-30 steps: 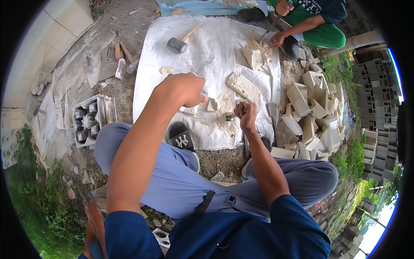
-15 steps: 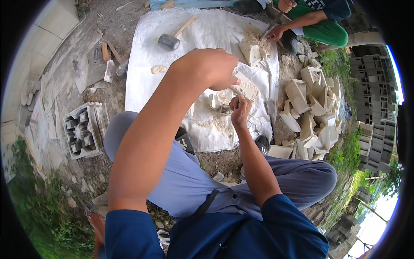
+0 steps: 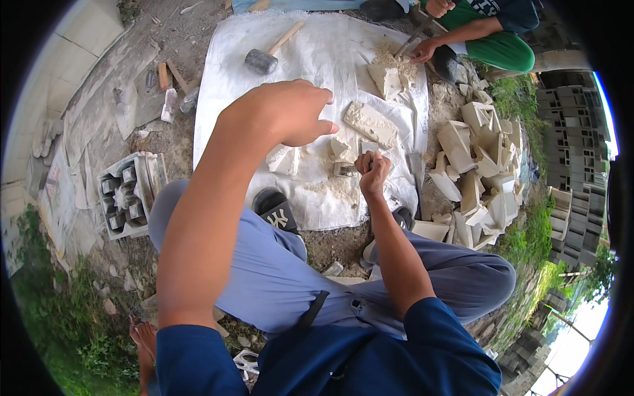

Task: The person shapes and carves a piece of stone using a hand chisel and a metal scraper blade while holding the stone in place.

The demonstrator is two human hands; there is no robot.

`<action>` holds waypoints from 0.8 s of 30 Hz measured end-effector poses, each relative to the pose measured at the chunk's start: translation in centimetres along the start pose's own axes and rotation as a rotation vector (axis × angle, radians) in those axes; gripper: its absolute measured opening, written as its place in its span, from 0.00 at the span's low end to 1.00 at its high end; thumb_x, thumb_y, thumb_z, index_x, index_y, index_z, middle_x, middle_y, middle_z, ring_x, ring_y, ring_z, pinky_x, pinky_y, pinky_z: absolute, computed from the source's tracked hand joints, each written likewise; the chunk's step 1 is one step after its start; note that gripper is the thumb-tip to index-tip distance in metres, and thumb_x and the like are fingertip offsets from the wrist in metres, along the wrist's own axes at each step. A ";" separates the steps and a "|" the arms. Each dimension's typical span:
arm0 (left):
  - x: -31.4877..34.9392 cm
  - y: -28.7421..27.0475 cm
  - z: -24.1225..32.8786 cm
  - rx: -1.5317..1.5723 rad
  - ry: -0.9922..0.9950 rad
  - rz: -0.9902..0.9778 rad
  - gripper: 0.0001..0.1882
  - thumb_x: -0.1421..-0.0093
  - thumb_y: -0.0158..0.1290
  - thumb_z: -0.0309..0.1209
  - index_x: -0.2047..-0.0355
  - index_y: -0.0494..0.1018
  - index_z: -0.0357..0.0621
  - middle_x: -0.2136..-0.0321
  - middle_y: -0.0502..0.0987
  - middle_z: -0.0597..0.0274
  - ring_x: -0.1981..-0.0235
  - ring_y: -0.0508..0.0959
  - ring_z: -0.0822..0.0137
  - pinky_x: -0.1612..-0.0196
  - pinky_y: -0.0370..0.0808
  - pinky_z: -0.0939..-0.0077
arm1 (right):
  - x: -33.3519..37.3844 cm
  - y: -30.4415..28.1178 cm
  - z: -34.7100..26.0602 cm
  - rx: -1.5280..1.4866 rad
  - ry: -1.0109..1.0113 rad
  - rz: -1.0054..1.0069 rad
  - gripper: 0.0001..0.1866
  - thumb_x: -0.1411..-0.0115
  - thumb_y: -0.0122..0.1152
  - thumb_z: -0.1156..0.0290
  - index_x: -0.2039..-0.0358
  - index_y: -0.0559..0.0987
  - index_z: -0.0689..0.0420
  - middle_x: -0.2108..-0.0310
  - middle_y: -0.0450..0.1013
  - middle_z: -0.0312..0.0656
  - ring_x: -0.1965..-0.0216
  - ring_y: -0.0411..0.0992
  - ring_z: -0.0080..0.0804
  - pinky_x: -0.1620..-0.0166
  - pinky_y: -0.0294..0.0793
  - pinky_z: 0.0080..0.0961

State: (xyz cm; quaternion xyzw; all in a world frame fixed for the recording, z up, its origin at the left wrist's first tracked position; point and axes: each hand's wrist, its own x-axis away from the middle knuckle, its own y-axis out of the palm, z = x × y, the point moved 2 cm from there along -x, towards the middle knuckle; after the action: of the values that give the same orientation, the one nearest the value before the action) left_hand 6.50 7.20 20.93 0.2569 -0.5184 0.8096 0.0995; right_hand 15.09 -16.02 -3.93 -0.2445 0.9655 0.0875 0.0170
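Note:
My left hand (image 3: 287, 115) hovers above the white sheet (image 3: 224, 92), thumb and fingers apart with nothing between them. To its right lies a pale, rough stone slab (image 3: 371, 124), its surface chalky with powder. My right hand (image 3: 374, 169) is closed round a hand tool; a squarish metal part (image 3: 344, 169) sticks out on its left, and the fist hides the rest, so its kind is unclear. A smaller pale chunk (image 3: 340, 147) lies between my hands, and another pale chunk (image 3: 284, 160) sits below my left hand.
A black-headed mallet (image 3: 261, 61) rests on the sheet's far side. At far right, another person's hand (image 3: 424, 50) steadies a long tool beside a pale block (image 3: 386, 82). Broken pale pieces (image 3: 479, 165) are heaped at right; a grey molded block (image 3: 125, 197) stands at left.
My left hand has moved left, away from the slab's end, leaving the slab in full view. My right hand has shifted slightly down and right, still closed on the tool.

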 end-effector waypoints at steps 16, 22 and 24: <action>0.1 0.0 0.3 0.004 0.042 0.021 0.31 0.32 0.49 0.51 0.35 0.66 0.46 0.42 0.73 0.48 0.39 0.71 0.50 0.37 0.69 0.58 | 1.1 0.9 0.9 -0.033 0.060 -0.077 0.27 0.30 0.42 0.63 0.88 0.57 0.56 0.89 0.52 0.34 0.86 0.50 0.23 0.80 0.50 0.26; 0.0 0.6 -0.7 0.007 0.040 0.034 0.31 0.32 0.49 0.52 0.35 0.66 0.47 0.42 0.72 0.48 0.39 0.72 0.50 0.38 0.70 0.58 | 0.0 2.3 -2.0 -0.031 0.112 -0.109 0.24 0.34 0.40 0.67 0.88 0.58 0.58 0.88 0.54 0.35 0.85 0.51 0.22 0.79 0.50 0.26; 0.8 1.3 -0.7 0.018 0.048 0.017 0.31 0.32 0.49 0.52 0.35 0.66 0.47 0.42 0.72 0.48 0.40 0.72 0.50 0.38 0.70 0.58 | 0.9 2.6 -4.4 0.045 0.000 -0.186 0.25 0.33 0.39 0.65 0.89 0.58 0.57 0.90 0.52 0.35 0.86 0.50 0.25 0.78 0.50 0.27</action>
State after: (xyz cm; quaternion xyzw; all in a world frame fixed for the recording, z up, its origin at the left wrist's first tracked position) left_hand 5.07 7.18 20.08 0.2339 -0.5106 0.8210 0.1027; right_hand 13.14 -15.00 0.75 -0.3327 0.9404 0.0639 0.0307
